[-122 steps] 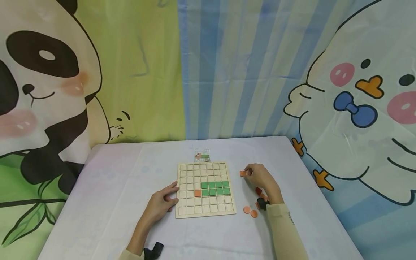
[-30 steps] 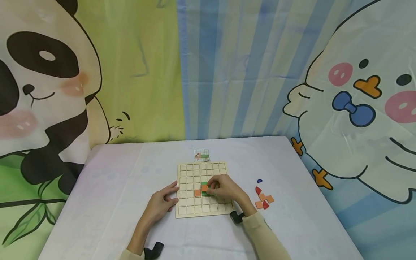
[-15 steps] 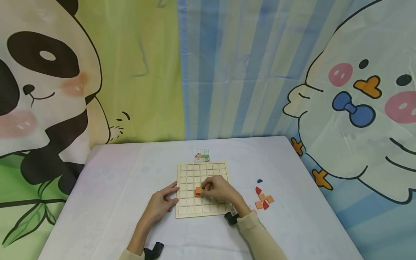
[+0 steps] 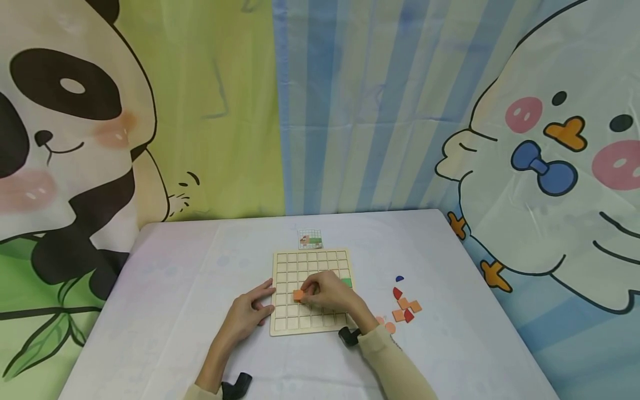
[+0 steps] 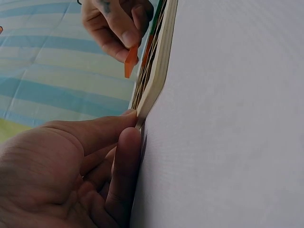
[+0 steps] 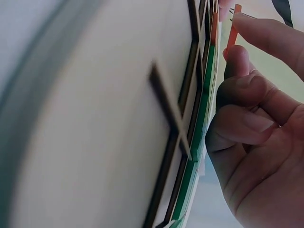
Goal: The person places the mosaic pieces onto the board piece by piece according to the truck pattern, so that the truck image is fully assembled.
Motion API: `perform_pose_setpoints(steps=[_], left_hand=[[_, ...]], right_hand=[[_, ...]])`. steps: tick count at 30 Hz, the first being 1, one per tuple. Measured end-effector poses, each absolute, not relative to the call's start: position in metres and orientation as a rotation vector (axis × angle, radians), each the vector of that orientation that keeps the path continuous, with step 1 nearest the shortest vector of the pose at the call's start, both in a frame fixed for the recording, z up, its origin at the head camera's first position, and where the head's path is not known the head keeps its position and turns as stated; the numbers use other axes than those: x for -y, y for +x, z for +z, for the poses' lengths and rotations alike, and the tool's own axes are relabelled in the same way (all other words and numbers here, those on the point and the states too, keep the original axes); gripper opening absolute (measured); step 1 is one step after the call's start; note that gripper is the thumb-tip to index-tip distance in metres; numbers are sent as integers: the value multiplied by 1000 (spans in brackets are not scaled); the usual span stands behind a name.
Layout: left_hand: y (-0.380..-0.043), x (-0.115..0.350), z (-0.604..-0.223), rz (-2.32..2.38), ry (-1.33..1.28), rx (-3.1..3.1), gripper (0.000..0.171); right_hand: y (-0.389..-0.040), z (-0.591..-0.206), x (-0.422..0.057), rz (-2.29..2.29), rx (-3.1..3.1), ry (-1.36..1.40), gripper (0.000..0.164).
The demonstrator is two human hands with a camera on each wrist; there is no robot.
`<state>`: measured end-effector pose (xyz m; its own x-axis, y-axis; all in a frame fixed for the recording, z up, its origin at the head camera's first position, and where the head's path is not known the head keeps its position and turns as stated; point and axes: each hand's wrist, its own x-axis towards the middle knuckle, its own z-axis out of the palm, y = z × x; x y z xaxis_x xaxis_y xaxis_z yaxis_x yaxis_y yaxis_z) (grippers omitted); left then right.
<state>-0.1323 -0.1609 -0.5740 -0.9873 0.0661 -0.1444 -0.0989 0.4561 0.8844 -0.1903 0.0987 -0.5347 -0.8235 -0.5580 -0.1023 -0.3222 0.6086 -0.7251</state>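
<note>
A pale wooden grid board (image 4: pixel 287 324) lies on the table. My right hand (image 4: pixel 327 291) pinches an orange square tile (image 4: pixel 298 295) between thumb and fingertips, over the left-middle cells. In the left wrist view that tile (image 5: pixel 130 61) stands off the board's surface, seen edge-on. Green tiles fill cells to the right; one green tile (image 4: pixel 346 282) shows past my right hand, which hides the others. Another orange tile (image 6: pixel 214 28) sits in the board beyond the green ones in the right wrist view. My left hand (image 4: pixel 250 308) rests its fingertips against the board's left edge.
Right of the board lie a blue half-round piece (image 4: pixel 399 278), red pieces (image 4: pixel 397 293), several orange squares (image 4: pixel 415 306) and orange discs (image 4: pixel 390 328), partly behind the right sleeve (image 4: pixel 395 361). A small pattern card (image 4: pixel 310 239) lies beyond the board's far edge.
My right hand took an orange square from the pieces at right and brought it left across the board, past the green tiles. My left hand has stayed at the edge.
</note>
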Motion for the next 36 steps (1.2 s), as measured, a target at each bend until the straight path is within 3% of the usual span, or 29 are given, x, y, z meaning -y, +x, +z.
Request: perform_pose_setpoints(steps=[24,36], left_hand=[[-131,162,-573,1564,-7,-2533,54],[-132,162,-573,1559,-2,-2544,53]], right_hand=[[-186,-533,-79,-857,-2617,-779,18],[-184,-531,-77,-786,-2662,-837,23]])
